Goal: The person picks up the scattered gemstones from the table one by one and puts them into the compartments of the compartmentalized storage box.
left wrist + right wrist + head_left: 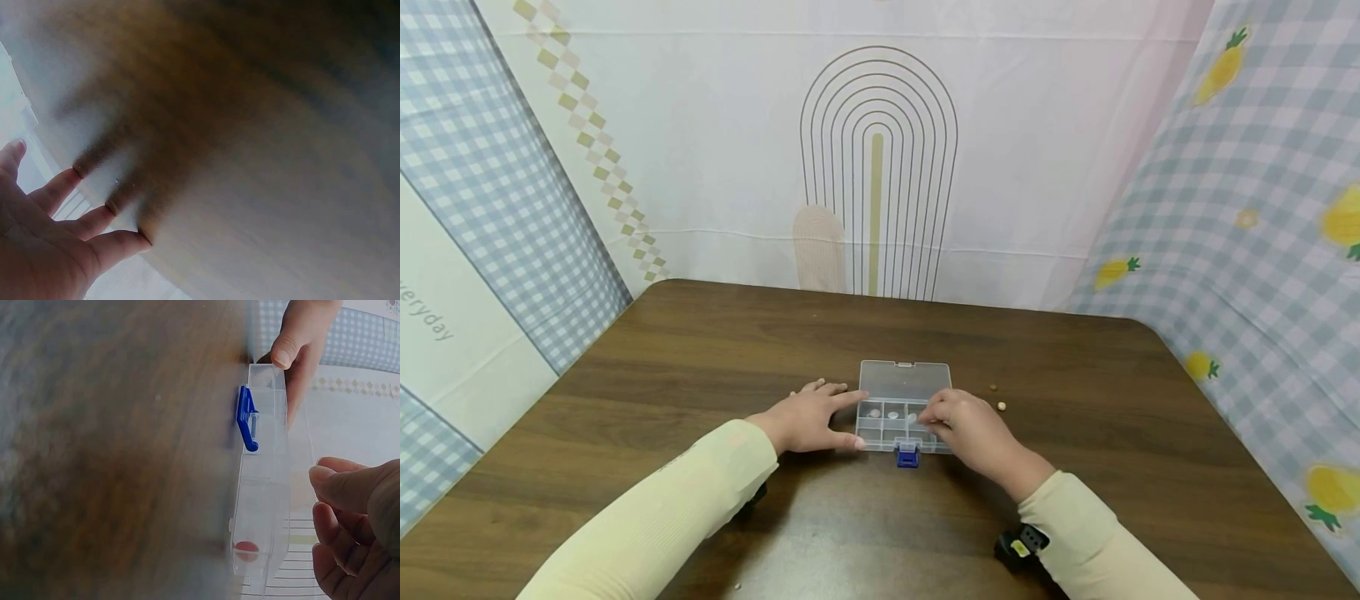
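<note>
A clear plastic compartment box [870, 435] lies on the table with its lid [904, 379] swung back and a blue latch [907, 457] at its front. Small pale round pieces [892, 415] sit in several back compartments. A reddish round piece [247, 551] shows through the wall at one end. My left hand [808, 419] spreads its straight fingers beside the box, with index finger and thumb touching its left side. Over the right compartments, my right hand [966, 425] brings thumb and index fingertips together, close to a whitish piece [913, 419]. Nothing shows between those fingertips in the right wrist view.
On the wooden table [715, 350], a small pale piece [1002, 407] and a brownish one [993, 387] lie right of the box. A tiny speck [737, 586] is near the front edge. Patterned cloth [722, 150] hangs behind and along both sides.
</note>
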Demonstrator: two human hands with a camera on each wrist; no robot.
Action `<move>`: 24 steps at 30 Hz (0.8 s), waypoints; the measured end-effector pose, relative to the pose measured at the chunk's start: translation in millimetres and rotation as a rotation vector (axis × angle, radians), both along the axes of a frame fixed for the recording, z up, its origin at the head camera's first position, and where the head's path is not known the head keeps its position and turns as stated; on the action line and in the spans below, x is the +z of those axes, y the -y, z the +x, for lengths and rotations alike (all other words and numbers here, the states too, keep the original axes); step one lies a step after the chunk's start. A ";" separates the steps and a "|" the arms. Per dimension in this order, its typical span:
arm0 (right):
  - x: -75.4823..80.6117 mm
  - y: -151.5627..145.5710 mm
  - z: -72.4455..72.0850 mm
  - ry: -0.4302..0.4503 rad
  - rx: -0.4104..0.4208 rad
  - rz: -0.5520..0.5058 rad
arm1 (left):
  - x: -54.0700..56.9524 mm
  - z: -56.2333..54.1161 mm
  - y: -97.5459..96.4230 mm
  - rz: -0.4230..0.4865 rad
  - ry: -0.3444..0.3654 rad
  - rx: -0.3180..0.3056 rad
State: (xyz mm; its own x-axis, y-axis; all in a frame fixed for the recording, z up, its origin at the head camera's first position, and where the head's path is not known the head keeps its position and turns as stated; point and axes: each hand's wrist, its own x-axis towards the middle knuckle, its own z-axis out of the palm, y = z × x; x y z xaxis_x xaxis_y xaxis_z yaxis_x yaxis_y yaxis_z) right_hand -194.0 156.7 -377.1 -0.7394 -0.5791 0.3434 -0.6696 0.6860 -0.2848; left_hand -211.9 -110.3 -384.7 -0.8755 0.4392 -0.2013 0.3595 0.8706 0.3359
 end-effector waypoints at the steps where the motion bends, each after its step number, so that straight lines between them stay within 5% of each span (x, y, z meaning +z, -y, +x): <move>1: -0.2 0.2 0.1 -0.007 0.005 0.002 | -0.3 -0.3 0.1 0.000 -0.001 -0.001; 24: 0.1 6.1 0.5 0.069 -0.010 0.113 | -2.5 -1.8 0.3 0.002 -0.007 0.003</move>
State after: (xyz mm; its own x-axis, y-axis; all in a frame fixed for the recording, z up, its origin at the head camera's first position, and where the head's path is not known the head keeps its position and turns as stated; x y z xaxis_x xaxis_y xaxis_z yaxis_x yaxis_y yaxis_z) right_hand -193.5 150.6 -377.0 -0.7651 -0.6035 0.2247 -0.6439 0.7229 -0.2507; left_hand -213.7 -110.7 -387.3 -0.8783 0.4367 -0.1947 0.3589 0.8712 0.3350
